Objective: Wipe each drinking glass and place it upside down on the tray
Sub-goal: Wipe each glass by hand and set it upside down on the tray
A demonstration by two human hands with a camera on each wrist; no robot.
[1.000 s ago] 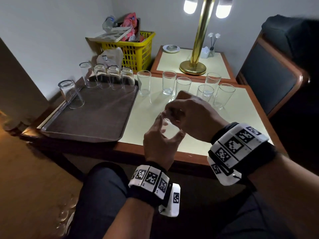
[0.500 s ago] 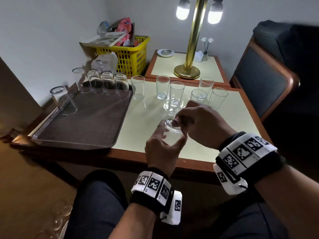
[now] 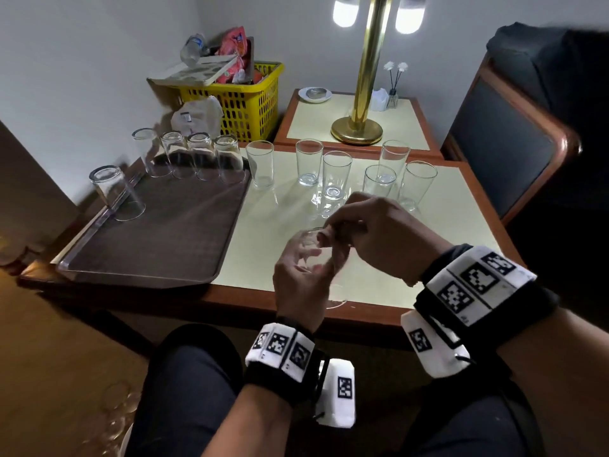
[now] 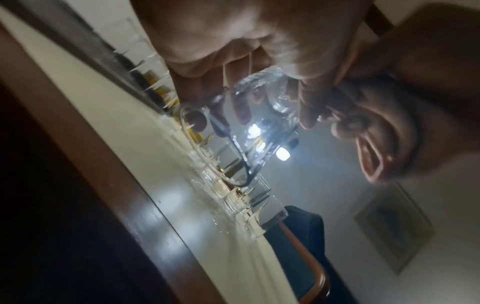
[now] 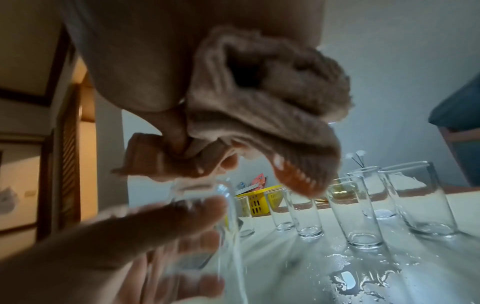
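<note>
My left hand (image 3: 308,263) holds a clear drinking glass (image 3: 308,240) tilted over the table's front part, fingers wrapped round its wall (image 4: 262,115). My right hand (image 3: 339,230) grips a bunched brownish cloth (image 5: 259,107) and holds it against the glass's upper end (image 5: 223,205). A brown tray (image 3: 148,245) lies at the left. One upside-down glass (image 3: 117,192) stands at its left rim and a row of upside-down glasses (image 3: 194,156) lines its far edge. Several upright glasses (image 3: 336,174) stand on the table beyond my hands.
Wet patches (image 5: 358,273) shine on the tabletop under the upright glasses. Behind, a brass lamp (image 3: 359,127) stands on a side table, a yellow basket (image 3: 247,100) sits in the corner, and a dark chair (image 3: 504,143) is at the right. The table's wooden front edge (image 3: 250,300) is near my knees.
Both hands stay together on the glass. The left hand has turned the glass a little while the right hand's cloth has shifted round its upper end.
</note>
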